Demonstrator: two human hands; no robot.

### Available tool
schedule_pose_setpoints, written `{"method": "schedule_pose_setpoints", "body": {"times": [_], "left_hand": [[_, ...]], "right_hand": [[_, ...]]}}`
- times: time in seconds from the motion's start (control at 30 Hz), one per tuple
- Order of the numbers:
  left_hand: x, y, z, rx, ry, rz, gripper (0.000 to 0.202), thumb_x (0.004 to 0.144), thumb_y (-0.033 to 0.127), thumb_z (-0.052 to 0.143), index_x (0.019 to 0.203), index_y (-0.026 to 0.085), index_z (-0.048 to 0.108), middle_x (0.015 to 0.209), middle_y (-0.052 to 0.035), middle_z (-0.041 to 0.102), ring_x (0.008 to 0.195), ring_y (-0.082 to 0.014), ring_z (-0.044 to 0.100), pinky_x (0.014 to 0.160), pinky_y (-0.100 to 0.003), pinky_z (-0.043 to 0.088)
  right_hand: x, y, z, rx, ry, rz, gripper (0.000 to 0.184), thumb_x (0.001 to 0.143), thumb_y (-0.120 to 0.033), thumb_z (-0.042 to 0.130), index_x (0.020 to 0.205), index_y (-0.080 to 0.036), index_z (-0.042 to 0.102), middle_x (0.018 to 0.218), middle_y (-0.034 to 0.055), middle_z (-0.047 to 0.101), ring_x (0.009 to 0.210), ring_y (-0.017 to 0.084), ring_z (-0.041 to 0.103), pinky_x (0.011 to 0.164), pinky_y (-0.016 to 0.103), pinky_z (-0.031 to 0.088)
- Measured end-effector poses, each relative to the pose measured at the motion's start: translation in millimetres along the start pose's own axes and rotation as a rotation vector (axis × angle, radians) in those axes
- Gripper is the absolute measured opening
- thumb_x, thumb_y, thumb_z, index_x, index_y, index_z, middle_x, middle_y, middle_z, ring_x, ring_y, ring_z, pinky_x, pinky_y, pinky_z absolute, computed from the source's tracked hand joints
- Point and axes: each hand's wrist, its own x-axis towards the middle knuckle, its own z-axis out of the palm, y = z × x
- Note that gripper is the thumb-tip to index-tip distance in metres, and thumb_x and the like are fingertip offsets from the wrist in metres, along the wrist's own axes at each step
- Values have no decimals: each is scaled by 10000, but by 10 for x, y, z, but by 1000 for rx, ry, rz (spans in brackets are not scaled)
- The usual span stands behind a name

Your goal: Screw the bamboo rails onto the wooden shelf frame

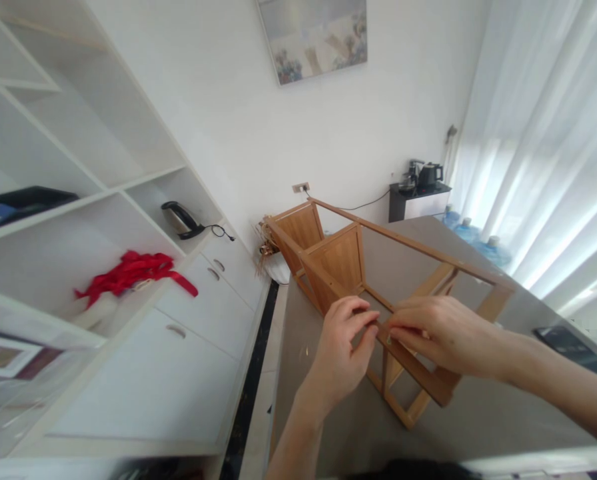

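Observation:
A light-brown wooden shelf frame with slatted panels lies on its side on the grey table. Along its near side runs a wooden rail. My left hand closes its thumb and fingertips over the rail's edge. Just to the right, my right hand bends over the same rail, its thumb and forefinger pinched on a small shiny piece. That piece is too small and partly covered to name. The fingertips of both hands are close together.
White shelving on the left holds a kettle and red ribbon. A dark phone-like slab lies at the table's right. Beyond stand blue water bottles and a small cabinet bearing another kettle.

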Motion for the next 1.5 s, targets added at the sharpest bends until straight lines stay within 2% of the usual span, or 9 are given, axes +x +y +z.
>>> {"method": "schedule_pose_setpoints", "body": {"times": [0.33,0.53,0.7,0.83,0.93,1.13,1.23,1.33,1.5], "left_hand": [[-9,-41,-13,-20,-11,3,238,903,190,533,1094,219,672,1164,-77,588,1171,-208,477,1051,-411,395],[-14,-27,-7,-23,5,-4,251,905,182,521,1109,215,664,1165,-84,588,1172,-214,482,1048,-427,398],[-56,-6,17,-26,52,8,242,904,179,513,1097,211,655,1183,-91,590,1184,-223,492,1052,-443,398],[-145,59,32,-5,142,-30,203,892,162,526,1037,196,664,1147,-95,592,1137,-219,515,1011,-416,427],[-204,137,41,18,157,-53,177,893,159,520,963,195,678,1013,-85,611,1023,-212,543,937,-400,453],[-288,287,112,69,165,-72,151,870,155,533,864,194,679,891,-62,618,887,-197,548,867,-398,442],[-320,370,171,127,209,-102,111,843,205,581,756,193,649,793,-44,618,829,-197,552,817,-391,431],[-314,471,251,221,246,-129,266,773,290,672,570,188,534,647,-19,576,732,-189,546,768,-391,401],[-203,618,395,328,273,-134,400,717,444,725,515,193,487,543,5,545,621,-163,517,720,-393,351]], "right_hand": [[24,-55,-55,-136,-49,-162,252,945,-203,429,790,-183,627,765,22,638,679,142,539,600,287,300],[104,-190,-87,-286,-102,-276,117,783,-93,558,791,-168,648,787,67,667,692,186,565,568,299,307],[159,-212,-2,-387,-159,-189,146,677,-83,613,576,-186,589,550,34,578,494,148,493,474,292,211],[205,-253,-119,-368,-230,-88,199,766,-135,553,583,-185,612,520,34,585,456,133,494,465,287,187],[281,-319,-263,-288,-259,4,295,845,-229,475,599,-177,629,540,50,603,488,140,526,474,273,219],[401,-333,-322,-180,-343,113,259,759,-249,527,523,-174,603,486,40,572,439,130,498,432,258,249],[428,-246,-325,19,-484,162,284,756,-287,517,511,-176,608,500,30,605,455,128,534,429,236,328],[463,-194,-358,242,-633,254,218,716,-251,521,546,-169,630,537,19,635,519,132,592,475,213,434],[483,-250,-422,290,-670,323,209,682,-205,512,507,-157,615,525,23,633,540,142,612,477,210,463]]}}
